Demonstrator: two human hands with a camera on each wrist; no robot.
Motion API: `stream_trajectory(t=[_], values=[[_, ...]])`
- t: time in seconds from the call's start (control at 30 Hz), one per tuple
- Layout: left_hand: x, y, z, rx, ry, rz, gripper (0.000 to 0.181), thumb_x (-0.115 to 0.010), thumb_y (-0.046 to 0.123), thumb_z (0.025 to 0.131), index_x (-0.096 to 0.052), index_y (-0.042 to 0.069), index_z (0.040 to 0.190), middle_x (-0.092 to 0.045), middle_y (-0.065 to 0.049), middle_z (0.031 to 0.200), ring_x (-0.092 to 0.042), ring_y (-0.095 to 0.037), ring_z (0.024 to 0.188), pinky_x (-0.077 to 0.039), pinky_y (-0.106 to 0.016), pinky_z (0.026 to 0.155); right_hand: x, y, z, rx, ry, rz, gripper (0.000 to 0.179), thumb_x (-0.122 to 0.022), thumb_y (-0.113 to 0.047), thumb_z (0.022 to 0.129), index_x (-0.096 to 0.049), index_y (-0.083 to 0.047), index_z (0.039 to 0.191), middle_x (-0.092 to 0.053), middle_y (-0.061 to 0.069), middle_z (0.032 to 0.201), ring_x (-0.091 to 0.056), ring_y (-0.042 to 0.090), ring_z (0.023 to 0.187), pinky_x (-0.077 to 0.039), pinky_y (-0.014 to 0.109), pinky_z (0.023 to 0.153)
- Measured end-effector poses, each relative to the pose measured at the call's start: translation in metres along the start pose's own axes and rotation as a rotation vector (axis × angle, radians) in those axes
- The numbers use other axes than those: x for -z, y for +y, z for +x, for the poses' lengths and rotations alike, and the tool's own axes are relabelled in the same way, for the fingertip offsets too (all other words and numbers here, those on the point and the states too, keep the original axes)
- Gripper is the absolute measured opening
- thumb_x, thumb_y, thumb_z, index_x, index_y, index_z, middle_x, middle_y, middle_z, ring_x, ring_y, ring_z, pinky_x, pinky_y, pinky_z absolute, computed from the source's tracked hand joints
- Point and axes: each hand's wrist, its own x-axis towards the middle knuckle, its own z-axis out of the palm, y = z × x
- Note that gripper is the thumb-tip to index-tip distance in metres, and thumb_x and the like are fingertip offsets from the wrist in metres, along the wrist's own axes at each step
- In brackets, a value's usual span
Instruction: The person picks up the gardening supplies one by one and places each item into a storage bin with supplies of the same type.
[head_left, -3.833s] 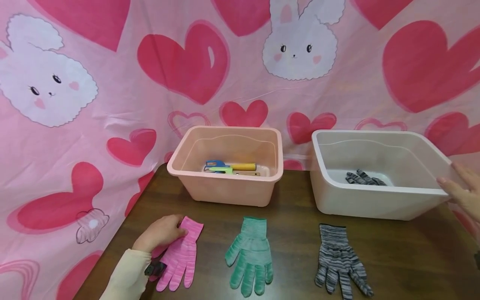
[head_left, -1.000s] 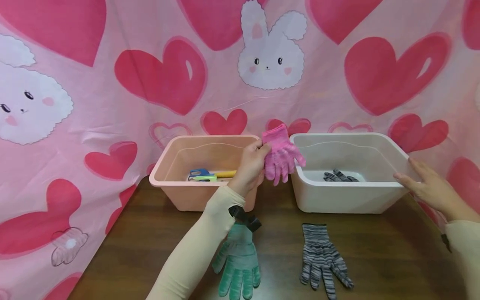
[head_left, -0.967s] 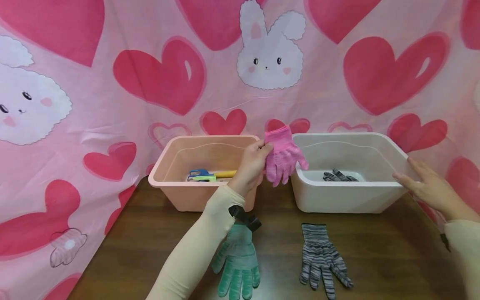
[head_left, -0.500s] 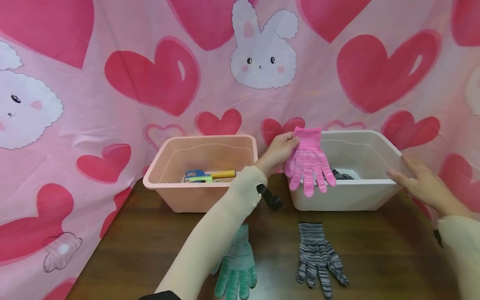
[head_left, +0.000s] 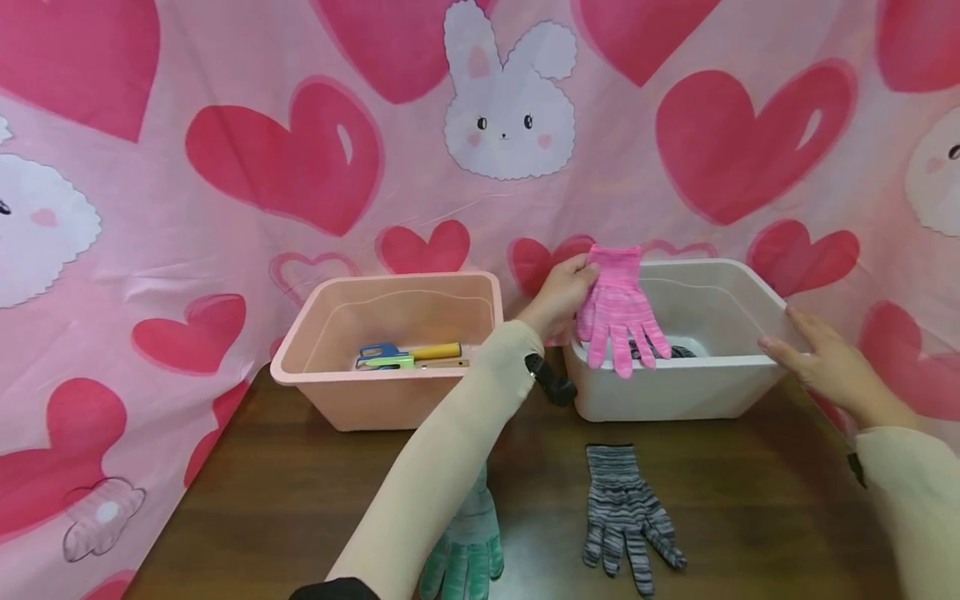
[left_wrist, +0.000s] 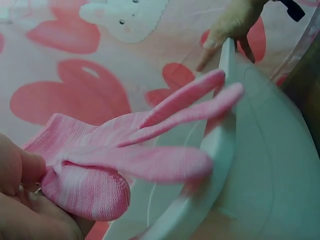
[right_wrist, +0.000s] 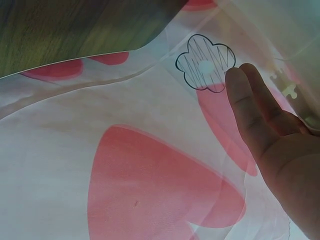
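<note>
A pink knit glove (head_left: pixel 621 304) hangs from my left hand (head_left: pixel 564 292), which pinches it near the cuff. In the left wrist view, the glove (left_wrist: pixel 105 145) dangles its fingers over the bin's rim (left_wrist: pixel 220 165). The glove hangs at the left end of the white bin (head_left: pixel 675 392), partly hiding a grey-black striped glove (head_left: pixel 678 352) inside. At the bin's right end, my right hand (head_left: pixel 840 367) rests against the rim with straight fingers (right_wrist: pixel 250 120). On the table lie another grey-black glove (head_left: pixel 626 508) and a green glove (head_left: pixel 468 542), partly covered by my left forearm.
Left of the white bin stands a peach bin (head_left: pixel 375 400) holding tools with blue, green and yellow parts (head_left: pixel 408 354). Both stand on the brown wooden table (head_left: pixel 300 500). Close behind hangs a pink cloth (head_left: pixel 420 192) printed with hearts and rabbits.
My left hand has lifted the pink glove from the table's left side and carried it rightward to the white bin; lately it dropped slightly. My right hand stays at the bin's right rim.
</note>
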Motion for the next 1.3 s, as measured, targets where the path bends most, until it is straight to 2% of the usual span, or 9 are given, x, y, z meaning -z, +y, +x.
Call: stream_trajectory(t=[0.23, 0.47, 0.6, 0.73, 0.83, 0.93, 1.03, 1.17, 1.3], values=[[-0.006, -0.007, 0.013, 0.003, 0.051, -0.008, 0.033, -0.053, 0.021, 0.106, -0.064, 0.012, 0.137, -0.064, 0.003, 0.122, -0.056, -0.014, 0.116, -0.044, -0.036, 0.106, -0.001, -0.001, 0.004, 0.006, 0.016, 0.008, 0.091, -0.054, -0.047, 0.101, 0.003, -0.007, 0.161, -0.006, 0.041, 0.156, -0.008, 0.066, 0.137, -0.016, 0.086, 0.094], [-0.003, -0.016, 0.021, 0.007, 0.061, 0.061, 0.033, -0.056, 0.021, 0.105, -0.065, 0.011, 0.135, -0.066, 0.000, 0.117, -0.059, -0.017, 0.108, -0.048, -0.036, 0.102, -0.006, -0.005, 0.002, -0.021, 0.001, 0.027, 0.094, -0.056, -0.051, 0.100, 0.005, -0.013, 0.161, -0.002, 0.037, 0.159, -0.006, 0.066, 0.139, -0.020, 0.087, 0.090], [0.000, -0.016, 0.028, -0.007, 0.139, 0.161, 0.047, -0.066, 0.018, 0.100, -0.055, 0.008, 0.144, -0.062, -0.009, 0.131, -0.059, -0.022, 0.114, -0.048, -0.036, 0.101, -0.006, -0.006, 0.000, -0.043, -0.005, 0.032, 0.095, -0.055, -0.055, 0.099, 0.007, -0.019, 0.161, 0.003, 0.033, 0.162, -0.002, 0.064, 0.140, -0.021, 0.087, 0.089], [0.000, -0.011, 0.033, -0.039, 0.242, 0.318, 0.062, -0.071, 0.017, 0.092, -0.047, 0.011, 0.149, -0.054, -0.013, 0.140, -0.054, -0.024, 0.121, -0.047, -0.036, 0.103, -0.005, -0.005, -0.001, -0.046, 0.002, 0.029, 0.094, -0.054, -0.054, 0.100, 0.007, -0.018, 0.161, 0.003, 0.033, 0.162, -0.001, 0.064, 0.141, -0.019, 0.087, 0.090], [0.000, -0.006, 0.027, -0.084, 0.248, 0.333, 0.058, -0.069, 0.013, 0.092, -0.051, 0.011, 0.147, -0.057, -0.014, 0.136, -0.056, -0.025, 0.116, -0.049, -0.035, 0.099, -0.004, -0.004, -0.001, -0.037, 0.012, 0.024, 0.092, -0.053, -0.052, 0.101, 0.006, -0.015, 0.161, 0.002, 0.035, 0.161, -0.002, 0.064, 0.141, -0.017, 0.087, 0.092], [0.006, -0.003, 0.009, -0.160, 0.152, 0.289, 0.045, -0.065, 0.008, 0.095, -0.059, 0.008, 0.140, -0.062, -0.014, 0.130, -0.059, -0.022, 0.111, -0.051, -0.032, 0.094, -0.005, -0.006, -0.002, -0.022, 0.013, 0.023, 0.091, -0.053, -0.050, 0.101, 0.005, -0.013, 0.161, 0.002, 0.035, 0.161, -0.002, 0.064, 0.141, -0.016, 0.087, 0.092], [0.016, -0.003, -0.018, -0.238, -0.014, 0.305, 0.034, -0.061, 0.006, 0.098, -0.065, 0.006, 0.132, -0.066, -0.010, 0.126, -0.061, -0.018, 0.109, -0.052, -0.027, 0.091, -0.005, -0.006, -0.004, -0.020, 0.012, 0.019, 0.092, -0.053, -0.050, 0.101, 0.007, -0.014, 0.161, 0.002, 0.035, 0.161, -0.002, 0.064, 0.140, -0.018, 0.087, 0.091], [0.031, -0.012, -0.058, -0.316, -0.215, 0.395, 0.031, -0.060, 0.009, 0.099, -0.066, 0.009, 0.130, -0.068, -0.005, 0.121, -0.063, -0.014, 0.102, -0.053, -0.023, 0.085, -0.004, -0.006, -0.004, -0.015, 0.014, 0.020, 0.091, -0.053, -0.049, 0.101, 0.007, -0.014, 0.161, 0.000, 0.036, 0.160, -0.003, 0.065, 0.139, -0.019, 0.087, 0.090], [0.051, -0.032, -0.095, -0.326, -0.388, 0.503, 0.030, -0.062, 0.015, 0.101, -0.065, 0.011, 0.131, -0.068, 0.000, 0.120, -0.061, -0.010, 0.100, -0.053, -0.022, 0.085, -0.003, -0.005, -0.004, -0.021, 0.007, 0.033, 0.091, -0.052, -0.050, 0.101, 0.007, -0.014, 0.161, 0.000, 0.036, 0.160, -0.003, 0.066, 0.139, -0.018, 0.087, 0.090]])
